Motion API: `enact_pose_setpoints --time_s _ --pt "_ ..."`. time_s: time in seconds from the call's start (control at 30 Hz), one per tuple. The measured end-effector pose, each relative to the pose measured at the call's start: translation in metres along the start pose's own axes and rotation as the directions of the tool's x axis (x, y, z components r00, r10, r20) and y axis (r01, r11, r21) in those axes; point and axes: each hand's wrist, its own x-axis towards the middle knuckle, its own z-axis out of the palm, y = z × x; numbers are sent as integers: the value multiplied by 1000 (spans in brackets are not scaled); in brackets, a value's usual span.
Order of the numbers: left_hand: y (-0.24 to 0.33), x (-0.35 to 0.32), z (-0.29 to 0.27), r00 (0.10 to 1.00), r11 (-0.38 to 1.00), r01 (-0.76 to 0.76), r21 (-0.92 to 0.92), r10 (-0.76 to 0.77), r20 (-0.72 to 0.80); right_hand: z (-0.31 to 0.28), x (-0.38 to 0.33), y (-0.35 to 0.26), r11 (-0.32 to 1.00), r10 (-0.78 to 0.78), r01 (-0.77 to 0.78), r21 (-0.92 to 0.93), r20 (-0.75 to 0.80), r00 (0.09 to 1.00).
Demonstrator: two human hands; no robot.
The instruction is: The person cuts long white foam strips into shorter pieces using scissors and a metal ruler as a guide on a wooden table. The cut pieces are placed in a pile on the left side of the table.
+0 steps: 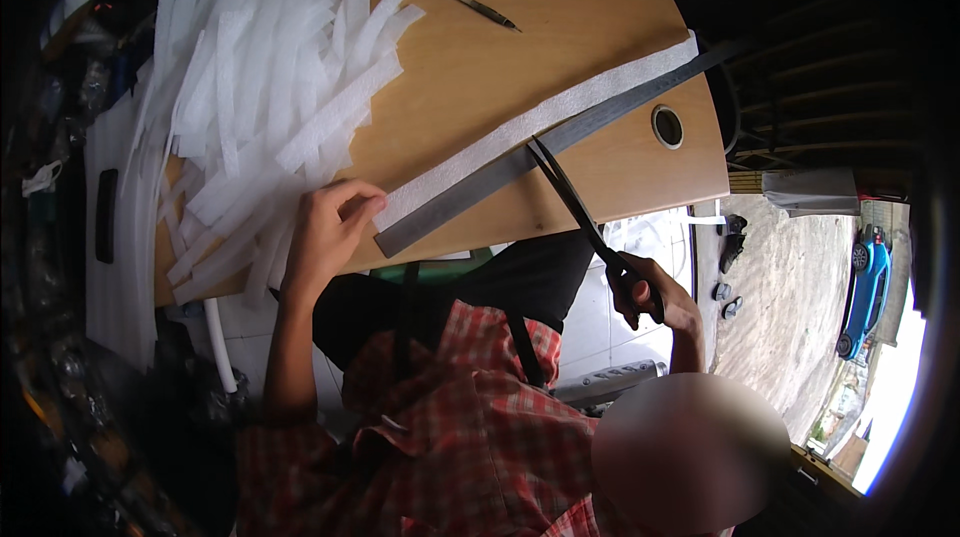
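Observation:
My left hand (335,227) presses down on the near end of a long white foam strip (540,122), fingers curled at the table's front edge. A long grey metal ruler (470,192) lies along the strip's near side. My right hand (650,297) holds black scissors (575,202) by the handles below the table edge. The open blades reach up across the ruler to the white strip at about its middle. A heap of cut white strips (265,87) covers the left part of the wooden table (520,47).
A dark pen (470,4) lies at the far side of the table. A round cable hole (667,125) sits near the table's right end. Shoes (730,237) lie on the floor to the right, with a blue car (865,287) beyond. A white sheet (120,267) hangs at the left.

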Motion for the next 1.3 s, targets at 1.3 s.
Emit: enact_pose_setpoints --time_s 1.3 --pt "25 11 -85 801 941 112 319 105 -590 20 27 1 989 -144 145 -37 21 989"
